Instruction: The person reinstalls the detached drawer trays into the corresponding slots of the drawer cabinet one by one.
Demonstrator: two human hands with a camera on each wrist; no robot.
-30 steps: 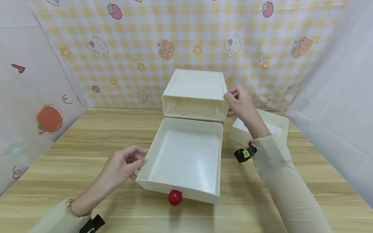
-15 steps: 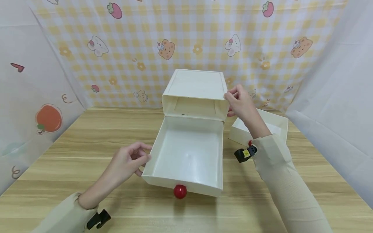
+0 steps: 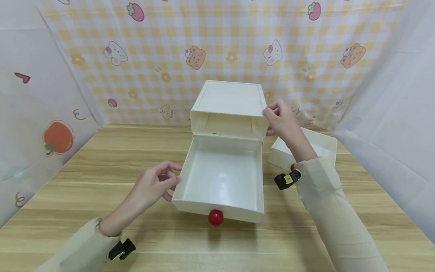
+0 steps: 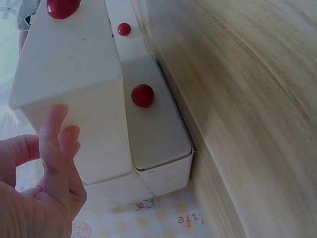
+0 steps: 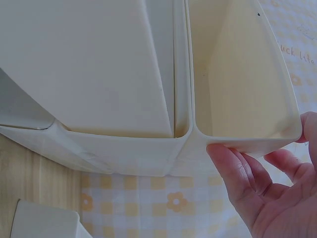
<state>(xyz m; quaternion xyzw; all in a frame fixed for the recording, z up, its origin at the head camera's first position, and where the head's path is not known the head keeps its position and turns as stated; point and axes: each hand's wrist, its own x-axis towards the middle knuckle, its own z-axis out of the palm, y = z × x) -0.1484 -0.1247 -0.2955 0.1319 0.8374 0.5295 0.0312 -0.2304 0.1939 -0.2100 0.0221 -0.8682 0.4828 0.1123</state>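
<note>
A cream drawer [image 3: 222, 181] with a red knob [image 3: 215, 217] sticks far out of the middle level of a white cabinet [image 3: 232, 97]. My left hand [image 3: 158, 181] holds the drawer's left side near its front, fingers bent against the outer wall. In the left wrist view, fingertips [image 4: 59, 110] touch that wall. My right hand [image 3: 282, 119] grips the cabinet's upper right front corner, thumb at the top edge and fingers along the side. The cabinet's top compartment [image 5: 237, 74] has no drawer in it. Below, a bottom drawer [image 4: 158, 124] with a red knob sits fully in.
Another white drawer [image 3: 321, 141] lies on the wooden table [image 3: 136, 151], right of the cabinet, partly behind my right forearm. A yellow checked cloth [image 3: 217, 45] hangs behind the cabinet. White cloth walls [image 3: 397, 113] stand at both sides.
My left hand and the middle drawer have moved away from me and slightly right, so the drawer sits deeper in the cabinet. My right hand has stayed at the cabinet's corner.
</note>
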